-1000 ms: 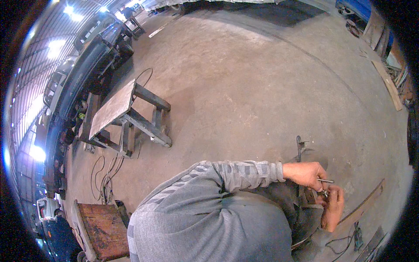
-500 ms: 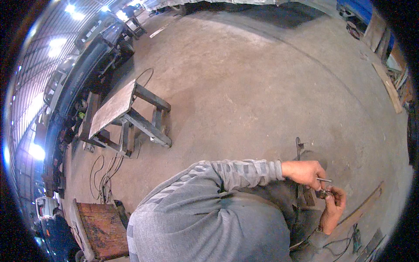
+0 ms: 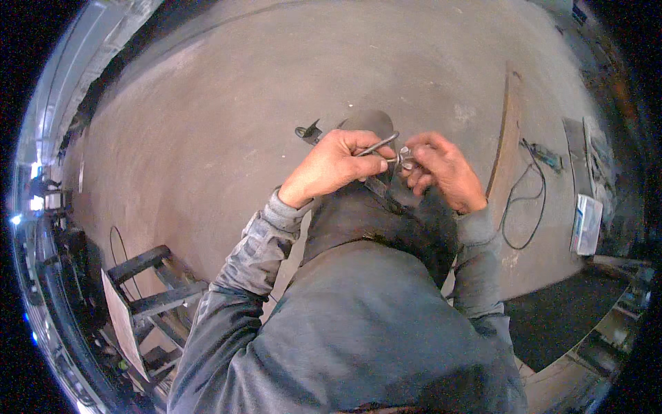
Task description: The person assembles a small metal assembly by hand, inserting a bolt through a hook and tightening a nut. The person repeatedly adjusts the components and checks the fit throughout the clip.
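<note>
Above my knee, my left hand [image 3: 334, 160] is closed round a bent metal rod [image 3: 378, 144], thumb and forefinger pinching it. The rod curves back in a hook shape near the right fingertips. At that curve sits a small shiny metal fitting [image 3: 405, 159], and my right hand [image 3: 445, 169] has its curled fingers on it. Motion blurs those fingers slightly. Beneath the hands lies a dark metal bar [image 3: 376, 186], partly hidden by the left hand; a bracket-like end [image 3: 308, 131] sticks out beyond that hand.
A wooden-topped stand [image 3: 124, 324] with dark legs is at the lower left. To the right lie a long wooden strip [image 3: 507, 127], a looped cable [image 3: 542, 200], a white-and-blue box [image 3: 587, 224] and a black mat [image 3: 558, 317]. Concrete floor [image 3: 262, 83] stretches ahead.
My view has swung right, bringing both hands to the middle of the picture. The rod and fitting remain between my hands, now seen more clearly.
</note>
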`<action>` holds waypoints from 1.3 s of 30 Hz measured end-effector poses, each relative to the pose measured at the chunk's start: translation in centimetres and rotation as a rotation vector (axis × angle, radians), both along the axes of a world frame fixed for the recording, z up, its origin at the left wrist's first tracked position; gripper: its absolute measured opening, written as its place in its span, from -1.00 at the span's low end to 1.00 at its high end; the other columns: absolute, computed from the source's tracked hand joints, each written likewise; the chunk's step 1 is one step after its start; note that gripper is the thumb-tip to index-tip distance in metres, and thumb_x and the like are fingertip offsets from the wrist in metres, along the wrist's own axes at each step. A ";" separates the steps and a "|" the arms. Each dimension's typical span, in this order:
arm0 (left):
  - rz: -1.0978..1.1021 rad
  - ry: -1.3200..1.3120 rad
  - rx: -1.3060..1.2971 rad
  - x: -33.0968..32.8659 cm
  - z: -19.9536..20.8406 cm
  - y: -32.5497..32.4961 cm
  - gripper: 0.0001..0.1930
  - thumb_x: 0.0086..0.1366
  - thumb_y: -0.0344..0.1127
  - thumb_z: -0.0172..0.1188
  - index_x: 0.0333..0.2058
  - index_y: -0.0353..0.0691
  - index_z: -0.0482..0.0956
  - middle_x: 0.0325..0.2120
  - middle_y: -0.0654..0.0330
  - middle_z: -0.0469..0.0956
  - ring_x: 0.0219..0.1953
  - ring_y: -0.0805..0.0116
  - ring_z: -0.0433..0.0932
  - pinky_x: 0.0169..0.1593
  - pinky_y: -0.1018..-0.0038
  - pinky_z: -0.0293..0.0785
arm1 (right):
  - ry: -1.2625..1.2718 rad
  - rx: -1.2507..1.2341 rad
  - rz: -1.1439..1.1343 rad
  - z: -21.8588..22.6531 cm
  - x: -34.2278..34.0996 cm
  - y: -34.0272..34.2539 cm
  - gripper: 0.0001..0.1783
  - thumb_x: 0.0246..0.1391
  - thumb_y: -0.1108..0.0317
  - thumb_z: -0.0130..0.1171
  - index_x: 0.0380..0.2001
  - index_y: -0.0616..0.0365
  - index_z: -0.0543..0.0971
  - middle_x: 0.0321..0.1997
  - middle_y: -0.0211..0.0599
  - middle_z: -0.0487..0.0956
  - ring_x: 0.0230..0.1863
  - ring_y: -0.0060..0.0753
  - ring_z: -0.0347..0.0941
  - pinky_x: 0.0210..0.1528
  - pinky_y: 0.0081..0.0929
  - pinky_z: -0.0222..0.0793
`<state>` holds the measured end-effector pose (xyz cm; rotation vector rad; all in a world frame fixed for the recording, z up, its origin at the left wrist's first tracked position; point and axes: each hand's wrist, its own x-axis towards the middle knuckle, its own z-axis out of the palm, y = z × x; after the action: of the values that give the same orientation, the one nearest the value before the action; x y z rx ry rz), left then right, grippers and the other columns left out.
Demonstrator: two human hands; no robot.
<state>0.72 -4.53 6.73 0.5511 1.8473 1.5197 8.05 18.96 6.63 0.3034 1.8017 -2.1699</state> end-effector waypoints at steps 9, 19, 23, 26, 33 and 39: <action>-0.012 -0.029 -0.030 0.1 0.5 0.4 -0.78 0.28 -0.32 0.34 -0.14 -0.28 0.72 -0.50 0.41 0.56 -0.46 0.63 0.44 -0.37 0.59 0.36 | -0.046 0.003 0.089 -0.7 -0.3 0.9 -0.68 0.25 0.25 0.24 -0.02 0.18 0.54 -0.28 -0.26 0.63 -0.35 -0.49 0.59 -0.35 -0.47 0.54; 0.022 0.022 -0.049 0.0 0.3 0.5 -0.80 0.26 -0.33 0.34 -0.19 -0.29 0.72 -0.52 0.40 0.54 -0.45 0.63 0.42 -0.37 0.58 0.34 | 0.011 0.030 0.086 -0.2 -0.5 0.3 -0.64 0.31 0.14 0.21 -0.03 0.21 0.54 -0.25 -0.23 0.62 -0.35 -0.47 0.59 -0.39 -0.52 0.53; 0.043 0.008 -0.025 -0.2 0.5 0.7 -0.80 0.26 -0.33 0.34 -0.18 -0.30 0.72 -0.52 0.39 0.55 -0.44 0.63 0.43 -0.36 0.57 0.35 | 0.241 -0.071 -0.018 -1.5 -0.5 0.1 -0.65 0.31 0.15 0.21 -0.04 0.21 0.54 -0.21 -0.19 0.62 -0.32 -0.46 0.59 -0.36 -0.52 0.54; 0.029 0.028 -0.050 -0.4 0.4 0.7 -0.79 0.27 -0.32 0.34 -0.18 -0.30 0.72 -0.52 0.39 0.55 -0.44 0.63 0.43 -0.35 0.58 0.36 | 0.067 -0.017 -0.043 -1.8 -0.9 0.5 -0.67 0.30 0.18 0.22 -0.06 0.22 0.55 -0.21 -0.20 0.62 -0.31 -0.45 0.58 -0.34 -0.51 0.55; 0.035 -0.013 -0.024 -0.2 0.2 0.6 -0.80 0.27 -0.32 0.34 -0.19 -0.30 0.72 -0.53 0.37 0.55 -0.46 0.62 0.45 -0.37 0.58 0.37 | 0.241 -0.078 0.049 -1.5 -0.6 0.4 -0.68 0.25 0.24 0.26 -0.03 0.19 0.54 -0.25 -0.29 0.62 -0.29 -0.50 0.57 -0.27 -0.50 0.57; 0.017 -0.051 -0.032 0.2 0.1 0.7 -0.79 0.28 -0.32 0.33 -0.17 -0.31 0.71 -0.53 0.37 0.56 -0.47 0.60 0.45 -0.37 0.57 0.38 | 0.151 -0.004 0.145 -1.6 -0.2 0.6 -0.68 0.21 0.33 0.27 0.00 0.16 0.53 -0.25 -0.32 0.62 -0.29 -0.49 0.58 -0.24 -0.49 0.57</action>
<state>0.89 -3.85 6.80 0.4789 1.8385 1.4992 7.82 19.51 5.03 0.0069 1.8356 -2.1453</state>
